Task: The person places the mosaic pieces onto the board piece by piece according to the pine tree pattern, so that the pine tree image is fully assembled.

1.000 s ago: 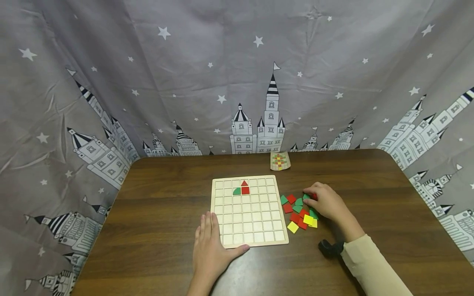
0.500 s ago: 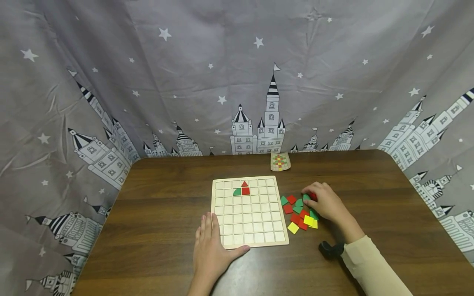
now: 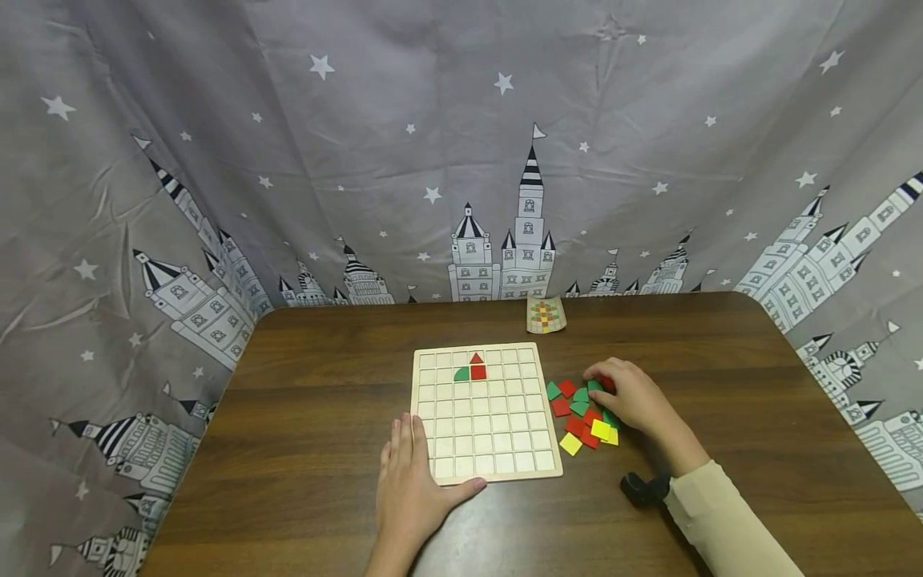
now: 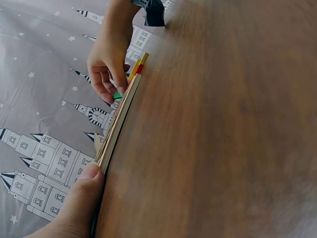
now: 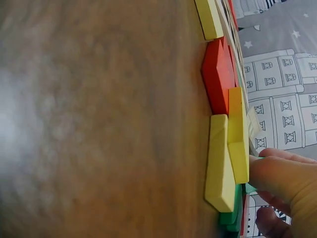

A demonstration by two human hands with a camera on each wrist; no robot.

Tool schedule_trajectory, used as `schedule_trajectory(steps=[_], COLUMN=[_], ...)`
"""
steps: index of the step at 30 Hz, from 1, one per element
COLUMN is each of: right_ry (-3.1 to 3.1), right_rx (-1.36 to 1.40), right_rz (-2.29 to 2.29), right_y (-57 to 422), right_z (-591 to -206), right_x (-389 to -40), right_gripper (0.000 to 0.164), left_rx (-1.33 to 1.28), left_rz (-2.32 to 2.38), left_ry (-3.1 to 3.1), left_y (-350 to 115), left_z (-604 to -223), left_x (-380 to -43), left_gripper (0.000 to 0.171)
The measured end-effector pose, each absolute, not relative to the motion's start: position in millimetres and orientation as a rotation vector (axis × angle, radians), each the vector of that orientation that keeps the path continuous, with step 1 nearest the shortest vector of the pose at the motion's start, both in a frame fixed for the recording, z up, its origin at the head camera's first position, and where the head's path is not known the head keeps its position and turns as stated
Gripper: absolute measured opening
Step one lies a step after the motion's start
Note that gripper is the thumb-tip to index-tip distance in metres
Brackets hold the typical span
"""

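A square wooden grid board point(image 3: 479, 417) lies on the table. In its upper rows are a red triangle point(image 3: 477, 358), a red square point(image 3: 478, 373) and a green quarter-round piece point(image 3: 462, 374). My left hand point(image 3: 411, 481) rests at the board's near left corner, fingers straight along the left side, thumb on the front edge. To the right of the board, my right hand point(image 3: 630, 393) pinches a green block point(image 4: 117, 94) between thumb and fingers; its outline is partly hidden. Beside that hand spreads a loose pile of red squares point(image 3: 574, 425), green pieces point(image 3: 579, 408) and yellow squares point(image 3: 570, 444).
A small pattern card point(image 3: 545, 315) with coloured shapes lies behind the board at the table's back edge. A black curved strap end point(image 3: 644, 486) hangs by the right wrist. A grey curtain point(image 3: 360, 160) with castles and stars stands behind the table.
My right hand has shifted slightly left toward the board, the green block moving with it. My left hand and the pieces on the board stay where they were.
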State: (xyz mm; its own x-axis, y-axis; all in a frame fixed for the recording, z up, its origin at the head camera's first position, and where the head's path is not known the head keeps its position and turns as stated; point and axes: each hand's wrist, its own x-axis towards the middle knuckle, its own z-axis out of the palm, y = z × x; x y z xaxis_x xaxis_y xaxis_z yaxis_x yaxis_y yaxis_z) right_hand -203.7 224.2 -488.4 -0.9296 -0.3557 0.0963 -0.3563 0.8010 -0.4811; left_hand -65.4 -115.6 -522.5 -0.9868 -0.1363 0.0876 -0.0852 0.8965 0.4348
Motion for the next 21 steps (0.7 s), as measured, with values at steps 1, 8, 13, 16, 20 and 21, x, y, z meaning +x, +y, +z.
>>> schedule_trajectory(steps=[1, 8, 13, 16, 20, 21], right_ry=[-2.976, -2.967, -2.999, -3.039, -3.052, -3.045], right_rx=[0.59, 0.602, 0.616, 0.608, 0.631, 0.634], right_rz=[0.805, 0.9, 0.921, 0.903, 0.823, 0.801], right_y=[224.2, 224.2, 224.8, 225.2, 224.7, 224.1], right_z=[-488.7, -488.7, -487.7, -486.8, -486.5, -486.6], right_x=[-203.7, -201.9, -201.6, -201.4, -202.3, -202.8], right_gripper=[0.021, 0.026, 0.031, 0.034, 0.034, 0.033], left_rx=[0.173, 0.171, 0.165, 0.16, 0.154, 0.154], left_rz=[-0.668, -0.667, -0.659, -0.658, -0.657, -0.656], left_ry=[-2.946, -2.944, -2.936, -2.931, -2.925, -2.925], left_y=[-115.6, -115.6, -115.6, -115.4, -115.4, -115.4], left_z=[-522.4, -523.3, -523.4, -523.3, -523.3, -523.2], left_x=[-65.3, -65.1, -64.9, -64.8, -65.0, -65.1], left_gripper=[0.143, 0.143, 0.142, 0.142, 0.142, 0.142])
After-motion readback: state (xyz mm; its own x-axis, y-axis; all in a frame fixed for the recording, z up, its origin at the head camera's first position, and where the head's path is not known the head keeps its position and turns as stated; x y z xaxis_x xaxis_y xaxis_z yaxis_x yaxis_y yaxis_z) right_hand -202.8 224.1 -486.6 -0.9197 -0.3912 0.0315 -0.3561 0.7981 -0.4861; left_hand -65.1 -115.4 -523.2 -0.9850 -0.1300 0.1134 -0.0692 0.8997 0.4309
